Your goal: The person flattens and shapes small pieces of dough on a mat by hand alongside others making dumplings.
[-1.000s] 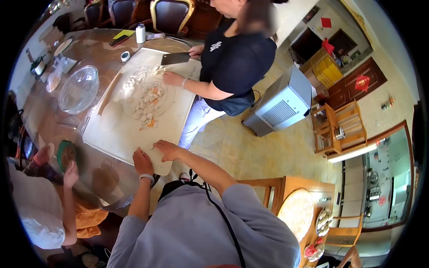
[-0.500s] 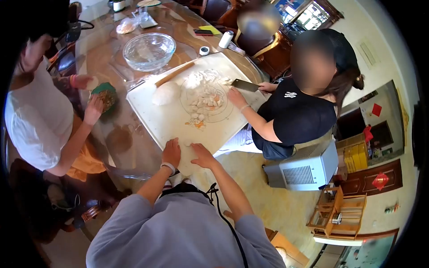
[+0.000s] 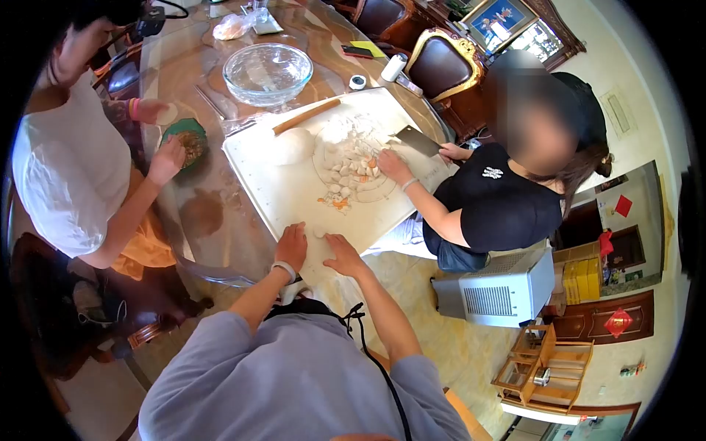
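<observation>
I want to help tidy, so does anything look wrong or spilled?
The white board seems to poke out past the brown table at its near corner, which looks odd. Nothing else stands out.

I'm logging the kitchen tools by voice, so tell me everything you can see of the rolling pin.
The rolling pin is a slim, straight, brown rod that looks wooden, with no separate handles visible. It lies on its side on the white board, slanting along the edge nearest the glass bowl. One end is close to the big ball of dough; whether they touch, I can't tell. Neither your left hand nor your right hand touches it.
</observation>
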`<action>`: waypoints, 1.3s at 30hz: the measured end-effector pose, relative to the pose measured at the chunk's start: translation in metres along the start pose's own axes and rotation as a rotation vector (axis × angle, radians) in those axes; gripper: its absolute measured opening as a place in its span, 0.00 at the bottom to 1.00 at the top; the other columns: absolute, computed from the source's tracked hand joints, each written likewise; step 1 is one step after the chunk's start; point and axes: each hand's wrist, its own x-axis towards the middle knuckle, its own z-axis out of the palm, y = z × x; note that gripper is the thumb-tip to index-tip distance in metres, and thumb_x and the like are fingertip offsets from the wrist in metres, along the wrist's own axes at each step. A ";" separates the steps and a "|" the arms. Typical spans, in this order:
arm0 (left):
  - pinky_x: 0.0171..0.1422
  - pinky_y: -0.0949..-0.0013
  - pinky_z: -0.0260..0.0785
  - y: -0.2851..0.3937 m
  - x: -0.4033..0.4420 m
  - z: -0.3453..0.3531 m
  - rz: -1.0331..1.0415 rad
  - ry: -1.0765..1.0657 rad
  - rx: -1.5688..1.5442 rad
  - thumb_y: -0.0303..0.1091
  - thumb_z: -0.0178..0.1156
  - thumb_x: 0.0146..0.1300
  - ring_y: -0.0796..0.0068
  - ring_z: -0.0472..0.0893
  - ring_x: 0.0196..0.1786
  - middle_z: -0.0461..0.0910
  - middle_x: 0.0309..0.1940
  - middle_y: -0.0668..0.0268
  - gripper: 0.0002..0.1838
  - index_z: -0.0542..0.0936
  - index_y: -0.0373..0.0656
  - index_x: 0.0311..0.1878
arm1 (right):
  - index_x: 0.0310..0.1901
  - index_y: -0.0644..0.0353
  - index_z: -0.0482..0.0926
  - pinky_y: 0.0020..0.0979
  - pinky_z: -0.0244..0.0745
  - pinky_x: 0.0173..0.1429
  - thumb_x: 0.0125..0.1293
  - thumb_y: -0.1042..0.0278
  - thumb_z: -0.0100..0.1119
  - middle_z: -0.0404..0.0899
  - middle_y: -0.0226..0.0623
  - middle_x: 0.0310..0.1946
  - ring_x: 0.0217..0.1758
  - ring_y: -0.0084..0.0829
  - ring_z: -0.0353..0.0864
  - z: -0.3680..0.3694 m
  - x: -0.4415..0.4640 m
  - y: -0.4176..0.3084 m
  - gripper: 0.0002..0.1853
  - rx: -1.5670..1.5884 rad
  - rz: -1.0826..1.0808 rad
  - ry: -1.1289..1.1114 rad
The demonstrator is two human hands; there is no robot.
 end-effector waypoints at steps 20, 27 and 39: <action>0.55 0.60 0.68 0.010 0.004 -0.015 0.015 -0.005 -0.025 0.28 0.50 0.62 0.56 0.73 0.49 0.73 0.44 0.55 0.16 0.69 0.37 0.53 | 0.49 0.62 0.76 0.21 0.72 0.31 0.60 0.75 0.58 0.78 0.32 0.34 0.30 0.20 0.76 -0.001 0.016 0.012 0.14 0.575 0.392 0.348; 0.55 0.61 0.69 0.009 0.001 -0.007 -0.006 0.006 0.004 0.28 0.50 0.63 0.57 0.73 0.49 0.74 0.44 0.55 0.16 0.69 0.37 0.54 | 0.40 0.57 0.78 0.36 0.73 0.40 0.53 0.61 0.67 0.78 0.39 0.31 0.34 0.37 0.79 0.002 0.049 0.005 0.15 0.029 0.144 0.372; 0.54 0.60 0.69 0.017 0.003 -0.016 -0.041 0.022 -0.043 0.31 0.53 0.62 0.56 0.74 0.50 0.74 0.44 0.55 0.17 0.69 0.39 0.54 | 0.38 0.60 0.75 0.34 0.74 0.40 0.57 0.67 0.63 0.79 0.40 0.32 0.34 0.38 0.80 -0.003 0.059 0.007 0.10 0.216 0.056 0.226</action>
